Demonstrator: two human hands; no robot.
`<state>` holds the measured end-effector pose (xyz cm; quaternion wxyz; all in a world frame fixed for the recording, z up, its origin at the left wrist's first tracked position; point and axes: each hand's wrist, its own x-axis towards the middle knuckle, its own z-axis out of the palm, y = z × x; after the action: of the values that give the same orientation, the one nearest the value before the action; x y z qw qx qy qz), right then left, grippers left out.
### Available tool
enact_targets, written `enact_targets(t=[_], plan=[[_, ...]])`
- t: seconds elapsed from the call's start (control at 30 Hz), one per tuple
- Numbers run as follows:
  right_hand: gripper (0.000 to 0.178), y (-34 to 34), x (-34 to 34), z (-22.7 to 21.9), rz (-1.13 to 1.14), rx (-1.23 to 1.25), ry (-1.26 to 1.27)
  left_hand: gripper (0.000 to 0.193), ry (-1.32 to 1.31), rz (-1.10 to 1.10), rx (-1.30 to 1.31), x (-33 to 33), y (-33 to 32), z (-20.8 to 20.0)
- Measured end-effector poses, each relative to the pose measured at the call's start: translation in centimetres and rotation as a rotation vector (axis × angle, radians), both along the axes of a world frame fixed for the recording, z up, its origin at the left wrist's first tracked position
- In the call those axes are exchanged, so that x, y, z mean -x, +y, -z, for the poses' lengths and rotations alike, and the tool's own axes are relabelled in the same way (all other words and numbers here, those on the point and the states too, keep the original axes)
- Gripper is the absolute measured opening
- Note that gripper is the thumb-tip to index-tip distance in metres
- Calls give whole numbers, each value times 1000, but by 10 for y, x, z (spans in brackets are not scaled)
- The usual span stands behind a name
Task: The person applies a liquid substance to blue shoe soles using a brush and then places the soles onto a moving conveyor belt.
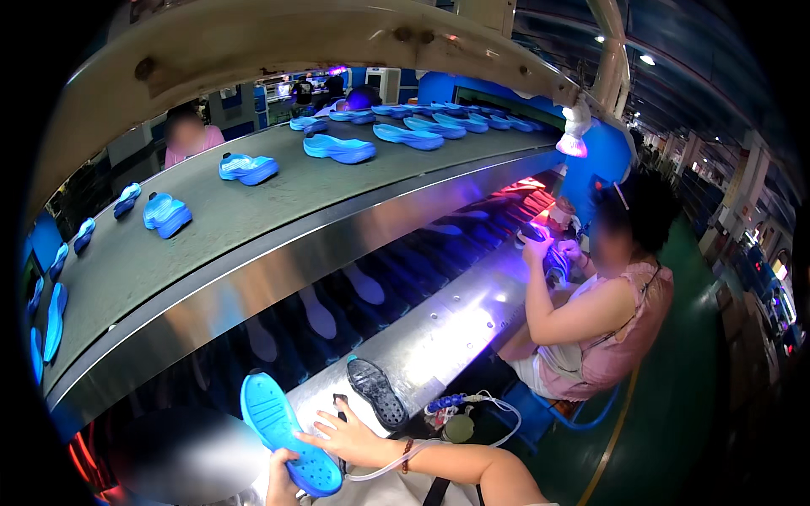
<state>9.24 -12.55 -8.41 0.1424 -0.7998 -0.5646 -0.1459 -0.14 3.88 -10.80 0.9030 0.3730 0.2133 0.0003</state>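
Note:
A bright blue shoe sole [283, 417] is tilted upright at the lower middle, with grooves at its upper end and small holes at its lower end. My left hand [282, 476] is closed on its lower left edge. My right hand [353, 437] has its fingers spread, and fingertips touch the sole's right side. A dark narrow thing [340, 400] shows just behind the right hand; its kind is hidden, and I cannot tell whether the hand touches it. Right of that hand, a black sole [378, 393] with holes lies on the metal ledge [439, 341].
Several blue soles [339, 149] sit on the green conveyor belt [278, 198] above. Pale sole-shaped pieces [319, 314] lie on the shelf below it. A co-worker [591, 329] sits at right under a lamp [573, 139], handling a sole. A clear tube [506, 405] loops by my right wrist.

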Motion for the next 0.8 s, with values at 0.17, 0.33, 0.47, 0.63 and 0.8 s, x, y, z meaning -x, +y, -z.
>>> enact_targets(t=[0.17, 0.33, 0.47, 0.63, 0.8], plan=[[60, -3, 2, 7, -51, -18, -64, 42, 30, -71, -59, -3, 7, -23], [55, -7, 1, -13, -104, 49, -114, 43, -32, -69, 4, -6, 9, -27], [41, -23, -2, -27, -171, 0, -79, 44, -112, -247, 54, -8, 24, -30], [33, -60, -22, -60, 16, -183, 255, 51, -160, -367, 6, 1, 47, -15], [23, -66, -35, -52, 152, -515, 1100, 80, -276, -259, 135, -6, 28, -30]])
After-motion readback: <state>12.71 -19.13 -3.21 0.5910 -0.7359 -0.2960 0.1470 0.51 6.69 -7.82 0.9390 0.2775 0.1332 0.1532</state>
